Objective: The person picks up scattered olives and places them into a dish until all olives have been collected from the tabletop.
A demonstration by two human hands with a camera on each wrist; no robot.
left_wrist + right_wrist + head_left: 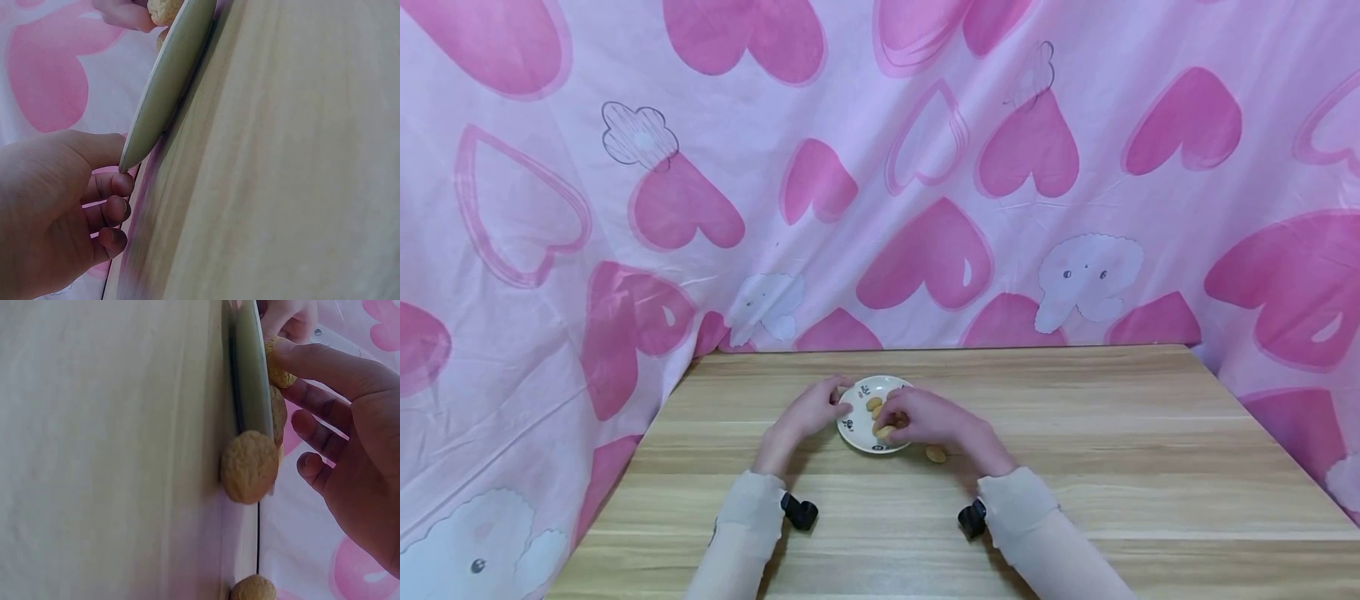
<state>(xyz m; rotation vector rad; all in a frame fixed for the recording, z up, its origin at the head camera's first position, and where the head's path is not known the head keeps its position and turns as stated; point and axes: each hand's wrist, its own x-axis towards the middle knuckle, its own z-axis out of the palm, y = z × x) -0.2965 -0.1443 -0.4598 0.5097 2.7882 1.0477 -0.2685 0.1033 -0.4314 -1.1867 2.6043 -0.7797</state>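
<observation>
A small white plate [860, 437] with dark printed marks lies on the table with several walnuts [874, 403] on it. My left hand [811, 410] pinches the plate's left rim; in the left wrist view the thumb lies over the rim and the fingers [115, 209] curl beneath it. Over the plate's right side, my right hand [928, 417] pinches a walnut [280, 367] between thumb and fingertips. On the table just right of the plate, another walnut [936, 454] lies below the right hand.
The wooden table [880, 533] runs back to a pink heart-patterned cloth [925, 250] that hangs behind and along the sides. In the right wrist view, one more walnut [253, 589] lies farther off at the bottom edge. Each wrist carries a small black camera [801, 512].
</observation>
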